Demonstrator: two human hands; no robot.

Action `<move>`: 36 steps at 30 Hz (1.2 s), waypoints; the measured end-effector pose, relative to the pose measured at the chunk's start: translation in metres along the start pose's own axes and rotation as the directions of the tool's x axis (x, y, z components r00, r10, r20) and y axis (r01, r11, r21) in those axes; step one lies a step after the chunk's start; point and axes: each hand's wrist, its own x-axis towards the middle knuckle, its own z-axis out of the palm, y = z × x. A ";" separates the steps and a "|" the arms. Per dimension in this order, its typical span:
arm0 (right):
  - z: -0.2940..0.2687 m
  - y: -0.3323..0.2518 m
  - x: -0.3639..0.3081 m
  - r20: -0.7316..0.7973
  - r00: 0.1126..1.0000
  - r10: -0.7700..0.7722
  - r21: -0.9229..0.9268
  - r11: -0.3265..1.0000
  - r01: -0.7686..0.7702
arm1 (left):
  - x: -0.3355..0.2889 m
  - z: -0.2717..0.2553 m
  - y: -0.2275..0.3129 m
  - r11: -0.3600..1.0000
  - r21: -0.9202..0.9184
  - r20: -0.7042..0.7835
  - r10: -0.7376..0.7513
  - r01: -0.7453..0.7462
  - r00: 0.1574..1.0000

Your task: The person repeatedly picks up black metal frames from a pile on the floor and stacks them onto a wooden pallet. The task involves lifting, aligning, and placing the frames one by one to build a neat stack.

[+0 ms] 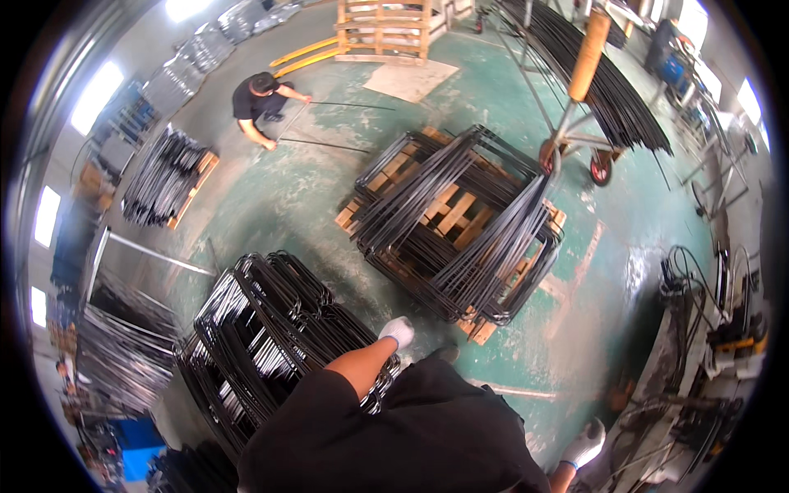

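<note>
My left hand [399, 331], in a white glove, hangs over the right edge of a tall pile of black bent metal frames [271, 320]. Its fingers point away from me and are too foreshortened to show whether they are curled. At the lower right, held out from my body, is my right hand [583, 444], also gloved in white; its fingers are loosely apart and nothing shows in them. Ahead of me, more black rod frames [419, 197] lie stacked crosswise on a wooden pallet [460, 218].
A co-worker [261, 103] squats at the far left, both hands on a thin rod frame [293, 123]. A wheeled rack [567, 131] carries long black rods [608, 90] at the far right. Machinery and cables [699, 329] line the right side. Another loaded pallet [194, 191] stands left.
</note>
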 end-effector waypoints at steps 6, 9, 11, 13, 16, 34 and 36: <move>0.059 0.013 0.035 0.270 0.963 -0.004 0.063 0.998 -0.014 | -0.054 0.040 -0.006 0.964 -0.048 0.000 -0.263 0.263 0.965; 0.073 0.041 0.050 0.362 0.932 -0.024 0.049 0.999 0.007 | -0.066 0.058 0.024 0.973 -0.019 0.107 -0.225 0.228 0.969; 0.075 0.069 0.060 0.437 0.898 0.055 0.022 0.997 -0.072 | -0.071 0.053 0.080 0.857 -0.275 0.161 -0.405 0.435 0.900; 0.076 0.091 0.072 0.504 0.856 0.114 -0.031 0.993 -0.114 | -0.078 0.066 0.120 0.844 -0.294 0.087 -0.444 0.449 0.892; 0.089 0.154 0.102 0.553 0.808 0.200 -0.068 0.978 -0.196 | -0.088 0.048 0.188 0.899 -0.240 0.171 -0.333 0.367 0.927; 0.200 0.131 0.201 0.766 0.633 0.114 0.065 0.966 -0.252 | -0.124 0.123 0.112 0.822 -0.265 0.031 -0.516 0.505 0.856; 0.197 0.121 0.192 0.769 0.636 0.067 0.000 0.995 -0.104 | -0.121 0.116 0.119 0.798 -0.329 0.050 -0.520 0.505 0.853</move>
